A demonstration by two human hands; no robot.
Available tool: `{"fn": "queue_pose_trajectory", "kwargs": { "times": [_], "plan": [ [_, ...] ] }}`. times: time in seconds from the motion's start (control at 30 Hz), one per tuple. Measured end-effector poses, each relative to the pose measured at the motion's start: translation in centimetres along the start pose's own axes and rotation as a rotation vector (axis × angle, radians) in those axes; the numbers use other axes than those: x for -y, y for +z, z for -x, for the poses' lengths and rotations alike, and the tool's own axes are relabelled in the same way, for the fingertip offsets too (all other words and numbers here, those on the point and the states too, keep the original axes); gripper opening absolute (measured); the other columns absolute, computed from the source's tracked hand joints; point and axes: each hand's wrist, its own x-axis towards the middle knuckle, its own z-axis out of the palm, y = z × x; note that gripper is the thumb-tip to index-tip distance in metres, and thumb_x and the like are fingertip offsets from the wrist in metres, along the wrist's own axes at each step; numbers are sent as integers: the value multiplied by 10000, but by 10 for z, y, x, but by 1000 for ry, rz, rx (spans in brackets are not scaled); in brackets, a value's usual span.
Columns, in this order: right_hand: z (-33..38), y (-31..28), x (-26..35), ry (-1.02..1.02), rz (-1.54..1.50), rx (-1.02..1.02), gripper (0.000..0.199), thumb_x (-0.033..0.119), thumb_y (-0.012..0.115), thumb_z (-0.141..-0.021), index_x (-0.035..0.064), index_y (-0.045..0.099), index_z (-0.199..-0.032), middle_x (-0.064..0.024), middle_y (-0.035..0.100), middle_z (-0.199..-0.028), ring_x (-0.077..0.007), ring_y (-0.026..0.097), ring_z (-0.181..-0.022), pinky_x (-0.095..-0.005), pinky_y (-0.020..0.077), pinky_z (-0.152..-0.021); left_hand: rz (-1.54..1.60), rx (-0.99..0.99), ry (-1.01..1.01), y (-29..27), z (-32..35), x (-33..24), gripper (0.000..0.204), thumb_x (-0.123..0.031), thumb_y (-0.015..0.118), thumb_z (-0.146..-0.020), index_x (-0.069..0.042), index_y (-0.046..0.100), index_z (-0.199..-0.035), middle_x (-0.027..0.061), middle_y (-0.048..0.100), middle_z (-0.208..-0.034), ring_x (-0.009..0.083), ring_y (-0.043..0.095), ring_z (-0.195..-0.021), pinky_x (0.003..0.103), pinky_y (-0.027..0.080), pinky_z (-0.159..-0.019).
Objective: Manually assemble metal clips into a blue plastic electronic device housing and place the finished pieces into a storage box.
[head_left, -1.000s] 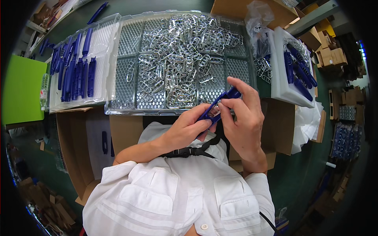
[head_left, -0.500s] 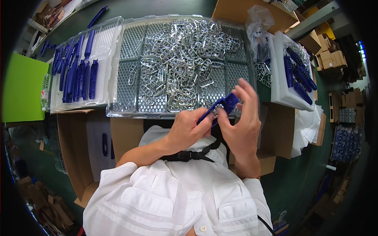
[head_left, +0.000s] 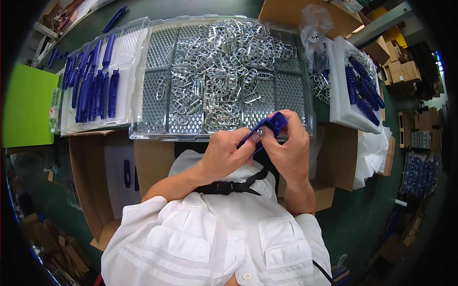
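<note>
Top-down view from the wearer's head: two bare hands meet at the near edge of a clear tray (head_left: 151,110), lower ctr, w/ a long blue part (head_left: 277,122) between them. It slants, its far end up & to the R. L hand (head_left: 227,148) is clamped on the near end, thumb & fingers together. R hand (head_left: 289,146) is closed on the far end, thumb on the near side, fingers curled round behind. A bit of metal (head_left: 259,135) glints btwn the two grips; fingers hide most of it, so can't tell if it's seated. Loose metal links (head_left: 228,71) heap in the tray beyond; more blue pieces (head_left: 97,95) lie to the L.

To work well here, I'd say: keep L grip firm & low as the anchor, let R thumb do the fine pressing, straight in, not sideways, as the slim part looks likely to twist. Shift fingertips off the metal now & then to check its fit. Staying over the tray edge should help, as a dropped bit may land on the person's lap.
</note>
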Motion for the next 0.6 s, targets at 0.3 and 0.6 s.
{"fn": "queue_pose_trajectory", "kwargs": {
  "times": [0.3, 0.6],
  "plan": [
    [-2, -25, -25, -68, -610, 62, 328, -160, 692, -846, -38, 657, -1149, -184, 675, -1231, -237, 674, -1162, -340, 554, -974, 231, 195, 224, -14, 3, 0, 387, -201, 685, -1023, -10, 657, -1358, 122, 711, -1089, 202, 696, -924, 300, 554, -759],
    [0, -35, -35, -236, -527, 26, 383, -181, 698, -783, -25, 677, -1132, -195, 681, -1253, -261, 679, -1165, -338, 546, -974, -208, -102, 550, -21, 1, -21, 523, -110, 910, -775, -28, 707, -1250, 163, 723, -1141, 302, 738, -983, 375, 621, -818]
  ]
}}
